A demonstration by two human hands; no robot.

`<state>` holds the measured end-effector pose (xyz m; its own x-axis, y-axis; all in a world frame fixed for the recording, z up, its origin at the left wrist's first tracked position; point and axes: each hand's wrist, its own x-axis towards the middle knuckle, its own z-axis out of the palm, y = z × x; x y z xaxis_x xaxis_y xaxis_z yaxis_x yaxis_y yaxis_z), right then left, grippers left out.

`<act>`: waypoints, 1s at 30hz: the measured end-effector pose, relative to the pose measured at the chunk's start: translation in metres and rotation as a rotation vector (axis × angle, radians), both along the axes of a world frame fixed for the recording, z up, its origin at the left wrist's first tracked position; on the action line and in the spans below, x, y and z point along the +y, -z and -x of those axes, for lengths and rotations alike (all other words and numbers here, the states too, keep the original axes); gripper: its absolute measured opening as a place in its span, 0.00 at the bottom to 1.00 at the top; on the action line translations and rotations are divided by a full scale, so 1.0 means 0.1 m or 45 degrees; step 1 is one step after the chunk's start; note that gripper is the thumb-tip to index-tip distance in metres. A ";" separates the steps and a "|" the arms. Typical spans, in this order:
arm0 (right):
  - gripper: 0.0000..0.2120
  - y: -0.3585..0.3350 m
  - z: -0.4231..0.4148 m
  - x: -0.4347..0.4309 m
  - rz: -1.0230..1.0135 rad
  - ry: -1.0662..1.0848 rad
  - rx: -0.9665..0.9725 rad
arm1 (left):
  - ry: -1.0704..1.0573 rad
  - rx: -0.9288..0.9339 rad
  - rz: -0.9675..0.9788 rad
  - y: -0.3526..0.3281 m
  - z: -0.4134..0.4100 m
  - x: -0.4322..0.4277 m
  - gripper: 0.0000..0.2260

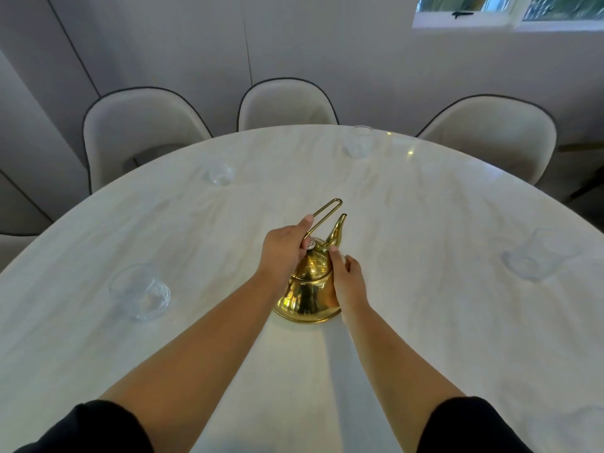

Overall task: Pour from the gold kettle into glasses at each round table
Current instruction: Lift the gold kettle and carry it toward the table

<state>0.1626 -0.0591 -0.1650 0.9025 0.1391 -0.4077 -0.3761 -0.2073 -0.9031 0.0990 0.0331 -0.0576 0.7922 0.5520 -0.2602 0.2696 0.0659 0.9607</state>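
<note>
Readying a pour, the left hand (283, 248) pinched the handle (324, 213) of the gold kettle (309, 291) standing mid-worktop, the right hand (349, 284) with its grip spread against the kettle's side, and lifting toward a glass (141, 293) seemed next.

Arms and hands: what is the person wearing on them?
Black sleeves, the left sleeve and the right sleeve, end around the elbows. Below them the forearms are bare. The left hand and the right hand wear no gloves, and no watch, bracelet or ring shows.
</note>
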 end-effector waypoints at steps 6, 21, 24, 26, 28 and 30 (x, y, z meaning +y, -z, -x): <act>0.37 -0.21 0.47 -0.16 -0.020 -0.030 0.085 | -0.035 -0.040 -0.006 -0.25 0.46 -0.18 0.23; 0.47 -1.59 2.05 -1.03 -0.224 -0.430 0.155 | -0.064 -0.204 -0.167 -1.67 2.36 -1.04 0.19; 0.48 -1.69 2.43 -1.18 -0.241 -0.475 0.163 | -0.055 -0.238 -0.166 -1.78 2.78 -1.21 0.17; 0.50 -1.71 2.67 -1.26 -0.228 -0.493 0.165 | -0.050 -0.239 -0.162 -1.81 3.04 -1.30 0.17; 0.54 -1.71 2.91 -1.32 -0.212 -0.503 0.170 | -0.031 -0.229 -0.176 -1.81 3.29 -1.35 0.17; 0.55 -1.69 3.16 -1.37 -0.207 -0.496 0.162 | -0.003 -0.213 -0.190 -1.78 3.52 -1.38 0.18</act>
